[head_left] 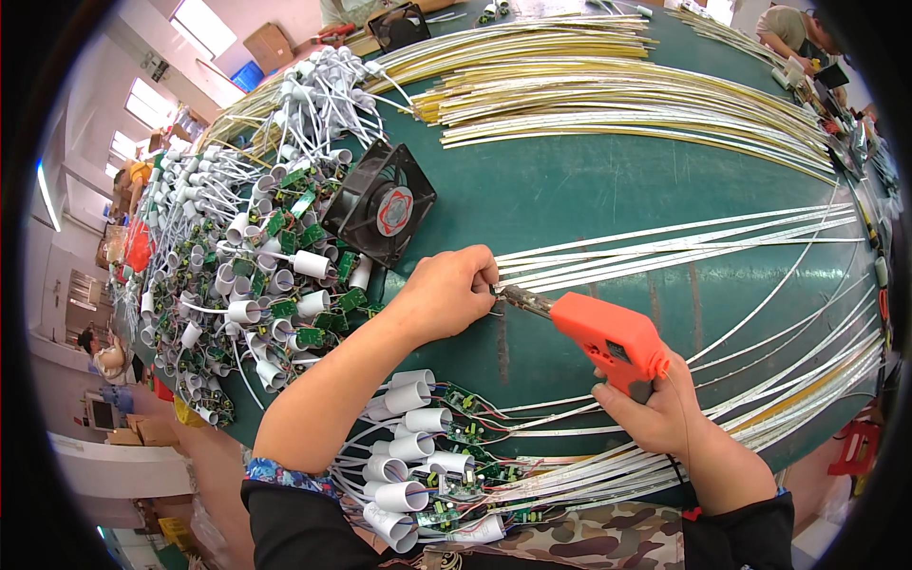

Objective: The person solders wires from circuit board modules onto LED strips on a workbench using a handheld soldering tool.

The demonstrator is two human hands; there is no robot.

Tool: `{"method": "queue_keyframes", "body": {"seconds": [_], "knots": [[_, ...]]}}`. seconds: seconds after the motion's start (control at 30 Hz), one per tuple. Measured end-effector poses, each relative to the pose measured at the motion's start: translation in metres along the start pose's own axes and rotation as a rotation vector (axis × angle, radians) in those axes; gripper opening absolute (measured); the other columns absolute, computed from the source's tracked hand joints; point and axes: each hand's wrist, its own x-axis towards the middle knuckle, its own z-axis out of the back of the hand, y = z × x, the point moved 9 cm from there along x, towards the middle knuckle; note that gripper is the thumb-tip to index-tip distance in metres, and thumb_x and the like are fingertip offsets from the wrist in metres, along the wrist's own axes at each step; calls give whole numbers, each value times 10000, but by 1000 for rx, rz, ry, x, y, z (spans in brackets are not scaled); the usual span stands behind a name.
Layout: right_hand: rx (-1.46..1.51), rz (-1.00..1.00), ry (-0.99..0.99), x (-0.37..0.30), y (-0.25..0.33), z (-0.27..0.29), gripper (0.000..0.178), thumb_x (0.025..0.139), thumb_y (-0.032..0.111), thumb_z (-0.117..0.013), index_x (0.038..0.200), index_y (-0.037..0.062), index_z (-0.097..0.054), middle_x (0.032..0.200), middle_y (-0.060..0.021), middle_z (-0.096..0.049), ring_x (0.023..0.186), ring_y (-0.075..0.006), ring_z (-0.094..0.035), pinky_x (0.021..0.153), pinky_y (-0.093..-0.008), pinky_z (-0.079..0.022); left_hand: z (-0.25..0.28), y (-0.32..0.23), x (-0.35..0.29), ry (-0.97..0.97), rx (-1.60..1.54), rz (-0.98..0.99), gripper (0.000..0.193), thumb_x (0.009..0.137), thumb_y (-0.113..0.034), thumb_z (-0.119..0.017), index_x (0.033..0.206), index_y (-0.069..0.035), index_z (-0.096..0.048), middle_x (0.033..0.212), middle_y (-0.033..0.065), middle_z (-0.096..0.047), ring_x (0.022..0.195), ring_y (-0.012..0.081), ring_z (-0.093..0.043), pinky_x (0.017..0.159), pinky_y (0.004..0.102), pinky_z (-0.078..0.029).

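In the head view, your right hand (655,418) is wrapped around the handle of the red soldering gun (608,332), thumb lying along its side, and the metal nozzle (527,300) points left. Your left hand (442,293) pinches a small piece (495,290) between thumb and fingertips (too tiny here to make out exactly). That piece sits right at the near ends of the white strips (570,258), which fan out rightward across the green table (570,180).

To do this well, I'd keep the pinch firm but set well back from the hot end, since your fingertips are very close to the nozzle and a burn looks like the likeliest mishap. Resting the left wrist on the table should steady the joint. Let the tip approach at a shallow angle and touch only the spot you mean to heat; lingering could scorch the strip. After lifting away, hold the pinch until the joint sets.

Mind the thin cord (687,418) by your right hand, so it doesn't drag. The black fan (383,204) stands just beyond your left hand, and the white tubes (404,496) with circuit boards lie nearer your body; keep the hot nozzle clear of both.
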Motion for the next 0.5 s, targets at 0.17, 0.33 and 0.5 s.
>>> {"method": "queue_keyframes", "body": {"seconds": [0.17,0.33,0.5], "knots": [[22,-13,-15,-1,-1,0,478,800,123,-728,1229,3,-554,994,-133,-649,857,-262,-646,797,-355,-501,1,0,1,1,-1,3,175,772,-43,-682,910,-4,-583,743,68,-616,684,167,-584,656,308,-476],[80,-46,-35,-5,-4,6,459,800,121,-728,1214,5,-569,994,-125,-647,856,-242,-646,788,-343,-503,1,0,1,10,-7,20,185,771,-45,-686,920,-5,-584,750,65,-615,693,163,-584,661,306,-476],[56,-12,-39,-5,-2,7,439,803,114,-725,1203,10,-577,976,-109,-640,807,-208,-632,758,-327,-499,1,0,1,16,0,26,188,773,-47,-687,923,-3,-582,748,65,-613,695,162,-583,660,305,-475]]}}
